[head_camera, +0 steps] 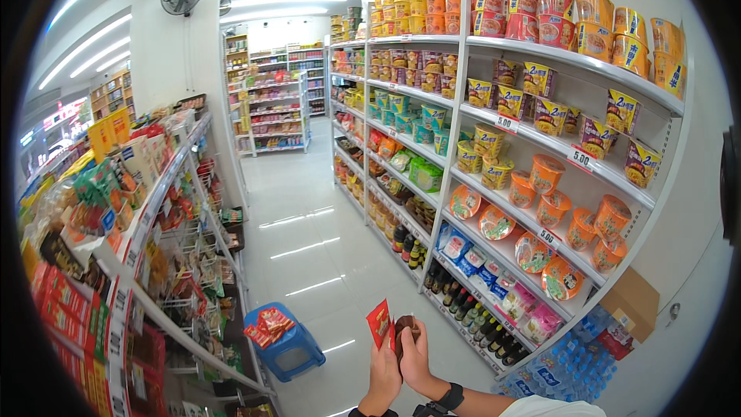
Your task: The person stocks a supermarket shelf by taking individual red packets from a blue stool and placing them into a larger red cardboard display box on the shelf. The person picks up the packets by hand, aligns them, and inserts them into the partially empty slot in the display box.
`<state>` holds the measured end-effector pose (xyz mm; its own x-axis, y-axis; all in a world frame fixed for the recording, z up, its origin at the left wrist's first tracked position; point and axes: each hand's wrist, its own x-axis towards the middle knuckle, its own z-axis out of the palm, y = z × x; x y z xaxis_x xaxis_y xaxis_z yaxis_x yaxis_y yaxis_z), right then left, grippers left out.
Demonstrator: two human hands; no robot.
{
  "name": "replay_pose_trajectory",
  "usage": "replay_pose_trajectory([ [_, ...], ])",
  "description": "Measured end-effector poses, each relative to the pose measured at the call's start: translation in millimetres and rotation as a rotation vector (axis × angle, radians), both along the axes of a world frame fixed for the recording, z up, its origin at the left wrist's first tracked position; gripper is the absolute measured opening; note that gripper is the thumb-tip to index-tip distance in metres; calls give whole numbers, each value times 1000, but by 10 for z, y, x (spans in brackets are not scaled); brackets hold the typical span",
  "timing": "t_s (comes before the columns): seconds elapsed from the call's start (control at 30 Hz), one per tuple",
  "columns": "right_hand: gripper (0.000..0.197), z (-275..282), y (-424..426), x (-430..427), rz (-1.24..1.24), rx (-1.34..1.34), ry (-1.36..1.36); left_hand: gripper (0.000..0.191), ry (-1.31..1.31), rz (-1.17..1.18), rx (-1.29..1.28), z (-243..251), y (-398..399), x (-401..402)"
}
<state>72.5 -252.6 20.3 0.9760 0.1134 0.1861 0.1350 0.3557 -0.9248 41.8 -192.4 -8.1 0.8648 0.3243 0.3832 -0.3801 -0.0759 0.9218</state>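
Observation:
Low at the centre, my left hand (385,368) holds a small red snack packet (379,323) upright by its lower end. Against it, my right hand (415,359) grips a dark brown item (406,324), perhaps a packet, whose kind I cannot tell. The two hands are close together, and fingers hide parts of both things. To their left stands a blue plastic stool (288,353) with several red packets (270,326) lying on its seat.
White shelves (463,127) on the right hold cup noodles, bagged goods and bottles. A snack rack (191,179) lines the left side. Shrink-wrapped water bottles (558,368) and a cardboard box (631,304) are at the lower right. A tiled aisle (289,185) runs between the shelves towards another shelf unit (278,110).

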Motion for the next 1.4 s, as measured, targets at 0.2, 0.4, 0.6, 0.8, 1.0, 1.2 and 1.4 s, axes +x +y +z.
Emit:
replay_pose_trajectory([
  [0.2,36,24,357,677,38,-117,32,45,56,55,113,-7,497,478],
  [0.4,52,-55,462,1256,185,-124,114,44,175,46,-170,-290,774,1127],
  [0.6,50,-225,366,2201,366,17,218,50,435,-227,-188,-103,1099,1932],
  [0.8,41,-65,176,3374,332,-176,-65,41,432,-463,-526,-601,967,3046],
  [1.0,32,297,-48,4565,48,-413,-202,40,494,-331,-711,175,767,4063],
  [1.2,34,195,526,5071,35,-739,-636,44,366,-240,-911,128,779,4840],
  [1.4,35,83,1219,5500,102,-803,-872,50,231,-142,-1083,43,1609,5373],
])
